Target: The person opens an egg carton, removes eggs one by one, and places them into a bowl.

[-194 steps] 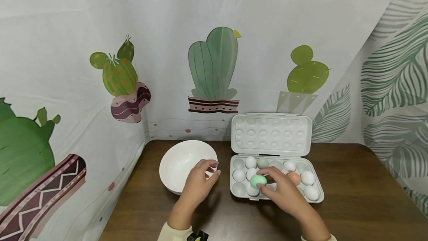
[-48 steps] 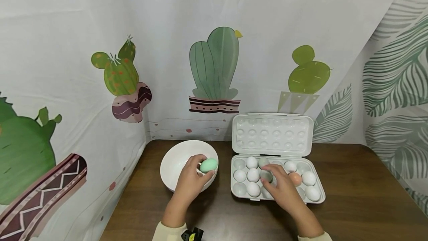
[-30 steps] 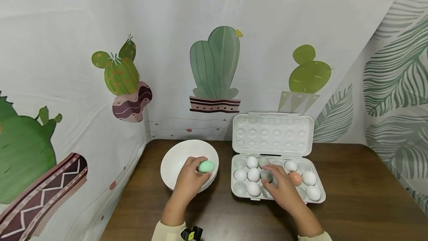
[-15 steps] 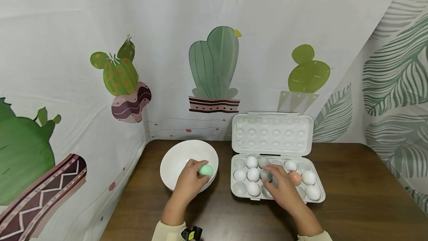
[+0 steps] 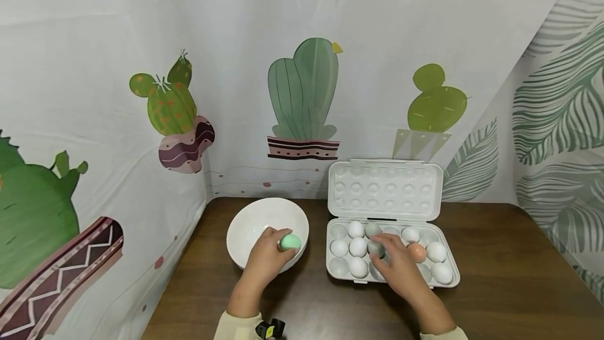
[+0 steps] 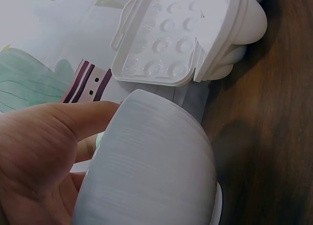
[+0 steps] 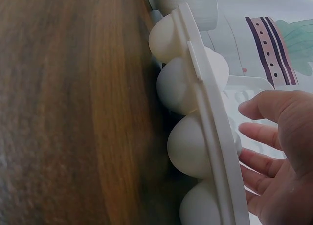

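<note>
In the head view my left hand (image 5: 268,256) pinches a mint-green egg (image 5: 290,242) between thumb and fingers, above the right side of a white bowl (image 5: 245,230). The left wrist view shows the bowl's outer wall (image 6: 151,161) hiding most of that egg. My right hand (image 5: 401,266) hovers over a white egg carton (image 5: 391,280), fingers apart and loosely bent, holding nothing that I can see. Under its fingertips is a grey-green round shape (image 5: 375,248); egg or shaded hollow, I cannot tell. White eggs (image 5: 357,267) and one orange-brown egg (image 5: 417,252) sit in the carton.
The carton's lid (image 5: 384,190) stands raised at the back, against the cactus-printed cloth (image 5: 236,119). Bowl and carton stand side by side on a dark wooden table (image 5: 321,303), a narrow gap between them. A black device (image 5: 270,329) is at my left wrist.
My right hand held the green egg over the carton at first; my left hand has since taken it above the bowl. Over the last second and a half the egg has dropped slightly.
</note>
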Demonstrator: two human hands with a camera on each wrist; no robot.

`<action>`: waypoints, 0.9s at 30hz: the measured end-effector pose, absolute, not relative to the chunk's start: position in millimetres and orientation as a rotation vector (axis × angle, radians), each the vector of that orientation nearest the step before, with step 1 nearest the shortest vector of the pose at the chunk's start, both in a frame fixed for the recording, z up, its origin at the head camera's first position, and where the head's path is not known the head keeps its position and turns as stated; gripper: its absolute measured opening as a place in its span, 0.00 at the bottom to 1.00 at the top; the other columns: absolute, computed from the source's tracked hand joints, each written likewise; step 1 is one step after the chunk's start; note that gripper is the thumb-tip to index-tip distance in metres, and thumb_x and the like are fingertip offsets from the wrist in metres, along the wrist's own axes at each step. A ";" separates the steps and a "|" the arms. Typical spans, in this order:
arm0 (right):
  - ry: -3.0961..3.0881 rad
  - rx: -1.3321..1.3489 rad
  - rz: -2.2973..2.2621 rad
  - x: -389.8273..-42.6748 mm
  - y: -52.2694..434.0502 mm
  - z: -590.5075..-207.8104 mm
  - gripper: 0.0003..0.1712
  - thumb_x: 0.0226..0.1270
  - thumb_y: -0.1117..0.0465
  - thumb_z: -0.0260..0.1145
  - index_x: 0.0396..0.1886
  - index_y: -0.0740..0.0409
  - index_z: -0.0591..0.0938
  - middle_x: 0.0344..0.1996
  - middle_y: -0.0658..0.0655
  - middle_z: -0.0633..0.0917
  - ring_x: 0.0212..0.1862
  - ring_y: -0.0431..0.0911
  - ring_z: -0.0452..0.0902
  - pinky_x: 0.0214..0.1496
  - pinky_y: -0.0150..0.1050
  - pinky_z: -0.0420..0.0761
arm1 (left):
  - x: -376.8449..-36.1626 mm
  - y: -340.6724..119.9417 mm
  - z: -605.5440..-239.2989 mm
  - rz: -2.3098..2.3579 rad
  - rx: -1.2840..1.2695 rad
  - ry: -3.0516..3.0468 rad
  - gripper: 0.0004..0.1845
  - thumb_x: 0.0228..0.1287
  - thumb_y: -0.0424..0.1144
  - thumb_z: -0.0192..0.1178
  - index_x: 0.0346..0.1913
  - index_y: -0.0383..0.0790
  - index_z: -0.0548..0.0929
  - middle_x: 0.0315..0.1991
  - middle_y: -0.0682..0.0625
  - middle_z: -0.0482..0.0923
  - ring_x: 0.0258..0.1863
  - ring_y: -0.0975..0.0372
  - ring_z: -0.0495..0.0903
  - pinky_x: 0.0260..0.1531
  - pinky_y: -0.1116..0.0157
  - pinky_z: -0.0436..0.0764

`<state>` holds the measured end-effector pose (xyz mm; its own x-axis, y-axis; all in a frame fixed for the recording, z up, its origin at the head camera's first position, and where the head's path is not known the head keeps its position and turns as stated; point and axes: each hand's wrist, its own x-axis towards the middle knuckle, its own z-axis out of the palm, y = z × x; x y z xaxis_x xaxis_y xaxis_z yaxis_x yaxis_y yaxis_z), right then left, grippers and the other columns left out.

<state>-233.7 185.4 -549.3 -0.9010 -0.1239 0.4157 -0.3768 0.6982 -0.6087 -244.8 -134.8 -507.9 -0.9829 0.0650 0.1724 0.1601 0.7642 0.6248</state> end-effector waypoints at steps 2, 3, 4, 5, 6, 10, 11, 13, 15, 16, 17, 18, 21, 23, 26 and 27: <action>-2.571 0.388 1.033 -233.7 185.4 -549.2 0.21 0.60 0.67 0.73 0.55 0.60 0.84 0.55 0.60 0.82 0.60 0.56 0.79 0.61 0.56 0.76 | -245.3 -134.9 -508.9 -1.010 -0.185 -2.825 0.24 0.54 0.39 0.73 0.56 0.40 0.85 0.41 0.45 0.78 0.34 0.62 0.76 0.39 0.60 0.78; -2.575 0.385 1.036 -233.8 185.4 -549.1 0.21 0.60 0.66 0.73 0.54 0.60 0.84 0.55 0.60 0.81 0.60 0.56 0.79 0.61 0.56 0.76 | -245.5 -134.9 -509.4 -1.006 -0.187 -2.829 0.24 0.55 0.40 0.73 0.56 0.40 0.85 0.41 0.45 0.78 0.34 0.62 0.76 0.40 0.60 0.78; -2.578 0.383 1.041 -233.8 185.3 -548.9 0.21 0.60 0.66 0.72 0.54 0.60 0.83 0.55 0.60 0.81 0.60 0.56 0.79 0.61 0.56 0.76 | -245.7 -134.9 -510.0 -1.000 -0.187 -2.835 0.24 0.55 0.40 0.73 0.56 0.40 0.85 0.42 0.45 0.78 0.35 0.61 0.77 0.40 0.60 0.79; -2.582 0.381 1.045 -233.9 185.3 -548.9 0.21 0.61 0.66 0.72 0.54 0.60 0.84 0.55 0.59 0.81 0.60 0.56 0.79 0.61 0.56 0.76 | -245.9 -134.9 -510.5 -0.996 -0.188 -2.840 0.24 0.55 0.40 0.73 0.56 0.40 0.85 0.42 0.44 0.78 0.36 0.61 0.77 0.41 0.59 0.79; -2.585 0.378 1.049 -234.0 185.3 -548.8 0.20 0.61 0.66 0.72 0.54 0.60 0.84 0.55 0.59 0.81 0.60 0.56 0.79 0.61 0.56 0.76 | -246.1 -135.0 -510.9 -0.993 -0.190 -2.845 0.24 0.55 0.40 0.73 0.57 0.40 0.85 0.42 0.44 0.78 0.36 0.60 0.78 0.41 0.59 0.79; -2.589 0.374 1.054 -234.1 185.6 -549.0 0.20 0.61 0.66 0.72 0.54 0.59 0.84 0.55 0.59 0.81 0.60 0.55 0.79 0.61 0.56 0.76 | -246.5 -135.5 -512.2 -0.991 -0.194 -2.849 0.24 0.55 0.40 0.73 0.56 0.38 0.85 0.42 0.43 0.79 0.40 0.57 0.80 0.44 0.56 0.80; -2.588 0.375 1.053 -234.1 185.7 -549.1 0.20 0.61 0.66 0.72 0.54 0.59 0.84 0.55 0.59 0.81 0.60 0.55 0.79 0.61 0.56 0.76 | -246.6 -135.7 -512.4 -0.993 -0.194 -2.850 0.24 0.55 0.40 0.73 0.56 0.38 0.85 0.42 0.43 0.79 0.40 0.57 0.81 0.45 0.56 0.80; -2.585 0.377 1.051 -234.1 186.0 -549.4 0.20 0.61 0.66 0.72 0.54 0.59 0.84 0.55 0.59 0.81 0.60 0.55 0.79 0.61 0.56 0.76 | -246.8 -136.0 -513.2 -0.993 -0.193 -2.855 0.24 0.55 0.40 0.72 0.56 0.38 0.85 0.43 0.43 0.80 0.41 0.56 0.81 0.45 0.56 0.80; -2.582 0.379 1.050 -234.2 186.3 -549.9 0.20 0.61 0.66 0.72 0.54 0.59 0.84 0.55 0.59 0.81 0.60 0.55 0.79 0.61 0.56 0.76 | -247.0 -136.1 -514.1 -0.993 -0.190 -2.859 0.24 0.55 0.40 0.72 0.56 0.37 0.85 0.43 0.43 0.80 0.41 0.56 0.81 0.46 0.55 0.81; -2.583 0.378 1.049 -234.2 186.4 -550.1 0.20 0.61 0.66 0.72 0.54 0.59 0.84 0.55 0.59 0.81 0.60 0.55 0.79 0.61 0.56 0.76 | -247.0 -136.1 -514.6 -0.992 -0.188 -2.862 0.24 0.55 0.40 0.72 0.56 0.37 0.85 0.43 0.43 0.80 0.41 0.56 0.81 0.46 0.55 0.81; -2.584 0.378 1.049 -234.3 186.5 -550.4 0.20 0.61 0.66 0.72 0.54 0.59 0.84 0.55 0.59 0.81 0.59 0.55 0.79 0.61 0.56 0.76 | -247.0 -136.2 -515.1 -0.988 -0.185 -2.865 0.24 0.55 0.40 0.72 0.55 0.37 0.85 0.43 0.43 0.80 0.41 0.56 0.81 0.46 0.55 0.81; -2.585 0.378 1.049 -234.4 186.6 -550.7 0.20 0.61 0.66 0.72 0.54 0.59 0.84 0.55 0.59 0.81 0.59 0.55 0.79 0.60 0.56 0.76 | -247.1 -136.2 -515.5 -0.987 -0.184 -2.866 0.24 0.55 0.41 0.73 0.55 0.37 0.85 0.43 0.43 0.81 0.41 0.56 0.81 0.46 0.55 0.81; -2.592 0.373 1.050 -234.8 186.7 -551.4 0.20 0.61 0.66 0.72 0.54 0.59 0.84 0.55 0.59 0.81 0.60 0.55 0.79 0.60 0.56 0.76 | -247.5 -136.3 -516.8 -0.978 -0.181 -2.869 0.23 0.55 0.41 0.73 0.54 0.37 0.85 0.42 0.44 0.81 0.41 0.56 0.81 0.45 0.56 0.81; -2.592 0.374 1.052 -235.1 186.7 -551.7 0.20 0.62 0.66 0.72 0.54 0.59 0.84 0.55 0.60 0.81 0.60 0.55 0.79 0.60 0.56 0.76 | -247.9 -136.5 -517.2 -0.973 -0.177 -2.872 0.23 0.55 0.41 0.73 0.54 0.37 0.85 0.42 0.44 0.81 0.40 0.56 0.81 0.45 0.56 0.81; -2.591 0.376 1.053 -235.4 186.6 -551.9 0.20 0.61 0.66 0.72 0.54 0.59 0.84 0.55 0.60 0.81 0.60 0.56 0.79 0.60 0.56 0.76 | -248.4 -136.6 -517.7 -0.966 -0.173 -2.878 0.23 0.55 0.40 0.73 0.54 0.38 0.85 0.42 0.44 0.81 0.40 0.57 0.81 0.45 0.56 0.81; -2.589 0.376 1.054 -235.5 186.5 -552.0 0.20 0.61 0.66 0.72 0.54 0.59 0.84 0.55 0.60 0.81 0.60 0.56 0.79 0.60 0.56 0.76 | -248.4 -136.6 -517.7 -0.962 -0.172 -2.882 0.23 0.55 0.40 0.73 0.54 0.38 0.85 0.42 0.44 0.81 0.40 0.57 0.81 0.45 0.56 0.81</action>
